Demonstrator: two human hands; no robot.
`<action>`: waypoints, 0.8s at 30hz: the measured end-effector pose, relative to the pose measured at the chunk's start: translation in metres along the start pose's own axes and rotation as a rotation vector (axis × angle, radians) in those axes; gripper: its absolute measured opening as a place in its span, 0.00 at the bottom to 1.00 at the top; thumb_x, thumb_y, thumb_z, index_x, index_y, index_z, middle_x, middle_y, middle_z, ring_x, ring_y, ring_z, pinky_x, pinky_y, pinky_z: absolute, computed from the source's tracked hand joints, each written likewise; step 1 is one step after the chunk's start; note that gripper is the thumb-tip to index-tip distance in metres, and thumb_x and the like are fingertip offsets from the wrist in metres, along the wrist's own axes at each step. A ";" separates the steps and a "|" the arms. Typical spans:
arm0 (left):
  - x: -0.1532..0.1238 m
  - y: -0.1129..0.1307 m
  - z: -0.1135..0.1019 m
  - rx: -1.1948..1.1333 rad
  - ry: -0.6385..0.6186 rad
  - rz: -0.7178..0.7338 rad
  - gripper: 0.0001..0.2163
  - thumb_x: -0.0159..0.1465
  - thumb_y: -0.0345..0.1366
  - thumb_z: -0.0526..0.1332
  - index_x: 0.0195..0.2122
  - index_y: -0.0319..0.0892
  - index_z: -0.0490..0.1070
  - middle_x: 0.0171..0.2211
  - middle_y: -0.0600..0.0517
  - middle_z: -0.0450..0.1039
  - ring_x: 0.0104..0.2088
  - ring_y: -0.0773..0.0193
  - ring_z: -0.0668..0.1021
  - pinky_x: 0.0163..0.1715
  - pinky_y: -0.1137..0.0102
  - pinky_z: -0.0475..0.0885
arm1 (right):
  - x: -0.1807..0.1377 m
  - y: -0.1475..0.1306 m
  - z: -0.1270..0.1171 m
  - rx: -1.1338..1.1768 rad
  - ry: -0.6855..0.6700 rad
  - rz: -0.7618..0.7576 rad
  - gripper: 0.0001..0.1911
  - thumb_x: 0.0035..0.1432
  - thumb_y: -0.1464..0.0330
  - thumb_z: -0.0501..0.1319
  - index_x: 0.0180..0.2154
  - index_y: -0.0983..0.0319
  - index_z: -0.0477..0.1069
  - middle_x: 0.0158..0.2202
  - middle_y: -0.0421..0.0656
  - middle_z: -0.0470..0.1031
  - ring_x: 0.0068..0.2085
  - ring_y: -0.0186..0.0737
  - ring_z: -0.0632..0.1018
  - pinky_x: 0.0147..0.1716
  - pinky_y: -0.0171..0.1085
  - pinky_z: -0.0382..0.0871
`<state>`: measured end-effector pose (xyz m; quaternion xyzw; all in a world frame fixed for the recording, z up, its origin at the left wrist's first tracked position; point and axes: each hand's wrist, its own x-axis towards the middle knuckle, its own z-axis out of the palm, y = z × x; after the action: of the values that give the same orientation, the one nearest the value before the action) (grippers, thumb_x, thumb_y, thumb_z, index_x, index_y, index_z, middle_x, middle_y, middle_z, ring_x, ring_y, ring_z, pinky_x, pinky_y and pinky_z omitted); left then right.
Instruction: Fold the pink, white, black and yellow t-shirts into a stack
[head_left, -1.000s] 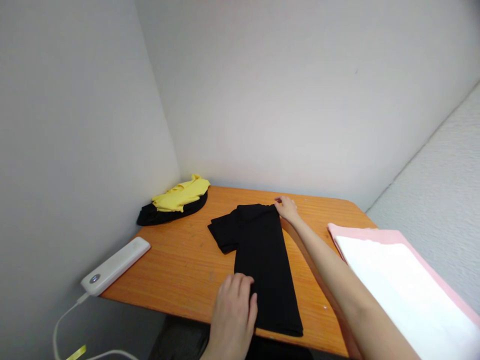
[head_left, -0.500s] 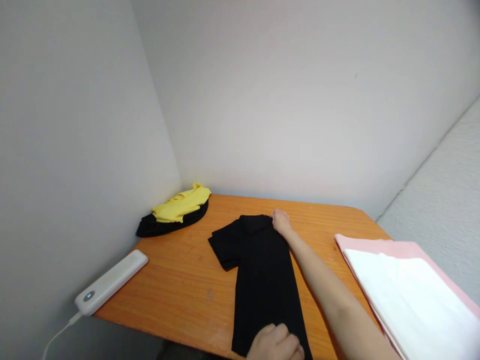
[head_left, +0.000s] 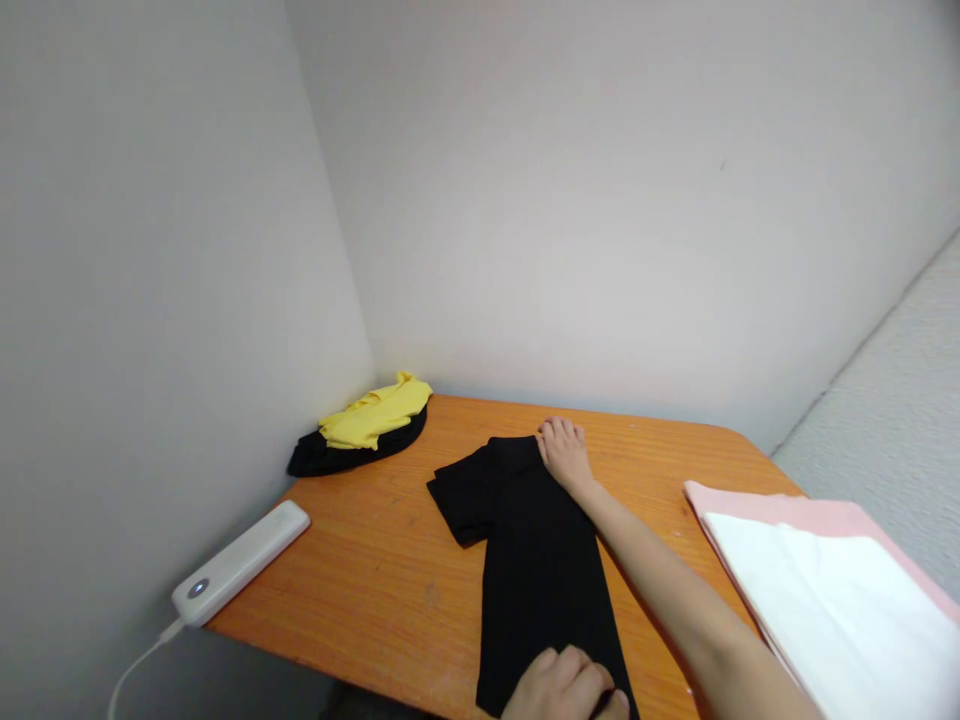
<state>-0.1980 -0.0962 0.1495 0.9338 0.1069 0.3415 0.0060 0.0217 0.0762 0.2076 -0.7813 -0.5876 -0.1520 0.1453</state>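
Note:
A black short-sleeved shirt lies folded lengthwise on the wooden table, its sleeves pointing left and its collar end away from me. My right hand rests at the far right corner of the shirt, by the shoulder, with its fingers stretched and slightly apart. Near the front table edge, my left hand is closed on the shirt's hem end, the thumb to the right. Its fingertips are partly hidden.
A yellow garment lies on black cloth in the back left corner. Along the left edge sits a white power bank with a cable. White cloth and pink cloth lie stacked on the right. Walls border the table.
My right hand's fingers have loosened from a pinch at the collar end and now lie stretched over the shirt's corner. The left hand stays at the hem. The view has shifted slightly.

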 end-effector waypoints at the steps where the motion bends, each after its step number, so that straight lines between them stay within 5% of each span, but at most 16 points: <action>1: -0.001 0.000 0.002 0.003 -0.002 -0.010 0.07 0.63 0.42 0.63 0.34 0.46 0.71 0.26 0.55 0.70 0.25 0.69 0.69 0.22 0.74 0.62 | -0.004 -0.007 -0.004 0.016 0.032 -0.024 0.17 0.67 0.65 0.46 0.50 0.63 0.67 0.56 0.54 0.65 0.57 0.53 0.61 0.56 0.48 0.50; 7: -0.002 0.002 0.004 -0.083 -0.100 -0.041 0.07 0.62 0.43 0.63 0.36 0.47 0.73 0.28 0.54 0.72 0.28 0.67 0.73 0.23 0.74 0.64 | -0.036 -0.048 -0.005 0.140 0.000 -0.205 0.32 0.64 0.56 0.50 0.63 0.66 0.56 0.67 0.53 0.51 0.67 0.53 0.49 0.63 0.50 0.44; 12: 0.022 -0.018 -0.051 -0.320 -0.113 -0.111 0.08 0.66 0.39 0.57 0.41 0.46 0.74 0.36 0.52 0.76 0.36 0.64 0.76 0.35 0.70 0.70 | -0.058 -0.061 0.015 0.214 -0.095 -0.265 0.41 0.64 0.49 0.46 0.68 0.70 0.44 0.69 0.54 0.38 0.69 0.51 0.42 0.65 0.50 0.43; 17: 0.055 -0.106 -0.103 -0.178 -0.050 -0.531 0.13 0.70 0.34 0.48 0.46 0.43 0.71 0.46 0.49 0.73 0.48 0.62 0.73 0.52 0.67 0.66 | -0.065 -0.062 0.025 0.222 -0.055 -0.289 0.40 0.66 0.51 0.43 0.68 0.71 0.38 0.69 0.54 0.33 0.69 0.49 0.39 0.65 0.50 0.43; 21: 0.061 -0.192 -0.087 0.142 -0.198 -0.788 0.14 0.69 0.33 0.50 0.52 0.38 0.68 0.51 0.44 0.71 0.53 0.58 0.71 0.55 0.65 0.63 | -0.065 -0.063 0.023 0.221 -0.059 -0.275 0.41 0.67 0.49 0.42 0.68 0.70 0.38 0.69 0.52 0.32 0.69 0.48 0.38 0.65 0.50 0.43; 24: 0.060 -0.230 -0.069 0.198 -0.266 -0.861 0.12 0.65 0.34 0.57 0.47 0.35 0.72 0.46 0.39 0.74 0.50 0.51 0.73 0.51 0.60 0.65 | -0.065 -0.063 0.021 0.238 -0.072 -0.276 0.41 0.67 0.49 0.41 0.68 0.71 0.39 0.69 0.52 0.32 0.69 0.48 0.37 0.66 0.50 0.42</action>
<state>-0.2419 0.1363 0.2212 0.8361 0.5154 0.1735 0.0719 -0.0542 0.0448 0.1650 -0.6756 -0.7078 -0.0718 0.1934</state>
